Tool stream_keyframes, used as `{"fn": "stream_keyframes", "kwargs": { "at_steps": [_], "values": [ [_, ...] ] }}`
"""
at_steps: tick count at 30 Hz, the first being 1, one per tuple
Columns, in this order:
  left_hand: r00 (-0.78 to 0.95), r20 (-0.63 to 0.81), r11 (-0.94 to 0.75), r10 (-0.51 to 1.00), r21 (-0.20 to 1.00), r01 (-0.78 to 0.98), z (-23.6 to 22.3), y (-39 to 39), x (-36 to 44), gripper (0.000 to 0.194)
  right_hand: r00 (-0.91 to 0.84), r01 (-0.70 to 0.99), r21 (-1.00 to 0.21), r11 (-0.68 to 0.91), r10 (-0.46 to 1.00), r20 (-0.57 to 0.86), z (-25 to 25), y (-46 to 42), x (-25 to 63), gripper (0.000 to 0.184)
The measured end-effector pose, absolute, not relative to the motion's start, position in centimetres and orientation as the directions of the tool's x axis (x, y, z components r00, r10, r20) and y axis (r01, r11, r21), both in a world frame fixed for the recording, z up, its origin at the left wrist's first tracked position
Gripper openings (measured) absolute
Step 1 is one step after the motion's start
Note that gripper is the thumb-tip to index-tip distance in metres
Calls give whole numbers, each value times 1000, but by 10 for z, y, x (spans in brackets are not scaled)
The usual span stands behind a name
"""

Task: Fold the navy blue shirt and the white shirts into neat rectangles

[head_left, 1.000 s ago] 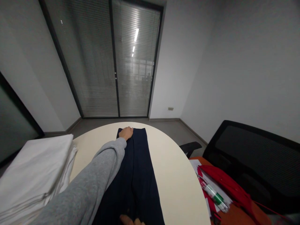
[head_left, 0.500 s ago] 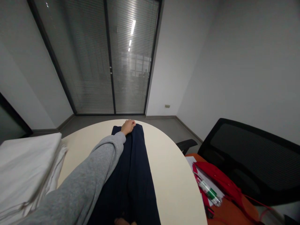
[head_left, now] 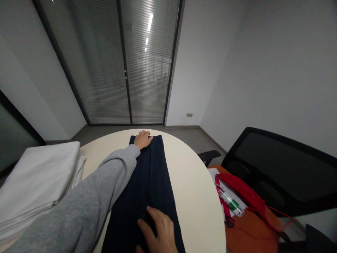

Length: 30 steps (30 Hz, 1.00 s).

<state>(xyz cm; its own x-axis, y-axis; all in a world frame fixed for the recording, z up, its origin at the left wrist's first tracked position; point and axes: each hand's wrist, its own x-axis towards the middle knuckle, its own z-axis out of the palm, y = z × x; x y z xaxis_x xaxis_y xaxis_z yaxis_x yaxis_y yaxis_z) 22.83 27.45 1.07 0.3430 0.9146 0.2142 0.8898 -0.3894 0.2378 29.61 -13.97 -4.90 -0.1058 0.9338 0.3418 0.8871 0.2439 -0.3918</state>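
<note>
Lying lengthwise down the middle of the round cream table (head_left: 195, 196): a long, dark navy garment (head_left: 152, 186), folded into a narrow strip running from the near edge to the far rim. Resting flat on its far end, the left hand (head_left: 142, 139), grey sleeve (head_left: 102, 196) stretching back along the cloth's left side; fingers lying together, curled lightly over the far hem, pressing down rather than pinching. Pressing on the near end, the right hand (head_left: 158, 230), palm down, fingers (head_left: 154, 214) slightly spread across the fabric beside a lengthwise fold, gripping nothing.

Sitting at the table's left edge, well apart from the garment: a stack of folded white cloth (head_left: 37, 182). Lying to the right, off the table, on an orange surface: a red bag (head_left: 244, 196), some papers and a clear pen with a green band (head_left: 230, 202). Standing behind these, a black mesh chair (head_left: 279, 165).

Showing no readable writing anywhere: nothing legible on the pen, too small to tell; no label visible on the garment.
</note>
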Motion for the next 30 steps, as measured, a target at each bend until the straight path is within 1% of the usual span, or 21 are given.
{"fn": "stream_keyframes", "kwargs": {
  "at_steps": [2,3,5,7,9,10,12,14,15,18,21,23,27,30],
  "values": [
    [327,151,-354,933,228,907,9,244,213,63,-125,913,-318,256,917,380,-29,-146,309,59],
    [318,123,-338,940,223,914,7,227,205,69,-120,926,-295,237,923,365,-19,-150,315,64],
    [309,92,-322,947,202,925,1,190,191,78,-128,941,-266,207,950,285,-4,-158,327,70],
    [307,100,-320,946,163,933,-5,156,180,82,-165,946,-250,207,970,179,2,-164,335,70],
    [294,100,-305,950,123,944,-9,131,175,80,-187,948,-242,206,977,98,0,-167,338,67],
    [286,86,-294,954,113,949,-9,123,175,75,-194,949,-240,206,978,72,-2,-168,338,67],
    [283,40,-286,958,120,951,-8,114,176,58,-196,950,-237,203,979,54,-7,-169,337,66],
    [310,31,-311,950,140,940,-6,110,179,42,-197,949,-237,206,979,59,-10,-170,335,66],
    [329,51,-332,943,146,932,-4,109,181,39,-197,948,-241,207,978,65,-10,-170,335,66],
    [382,131,-398,915,143,906,-4,104,186,39,-191,943,-259,207,978,86,-11,-171,335,66],
    [409,158,-430,899,128,894,-9,98,187,38,-190,940,-266,214,975,112,-12,-173,337,67],
    [404,165,-425,900,127,896,-11,95,185,42,-192,939,-262,222,972,134,-14,-173,337,67],
    [404,183,-430,897,138,892,-9,81,176,60,-198,941,-235,242,960,196,-18,-170,337,65],
    [537,151,-556,830,147,818,-3,41,153,69,-204,934,-224,279,930,307,-18,-171,337,57]
  ]
}}
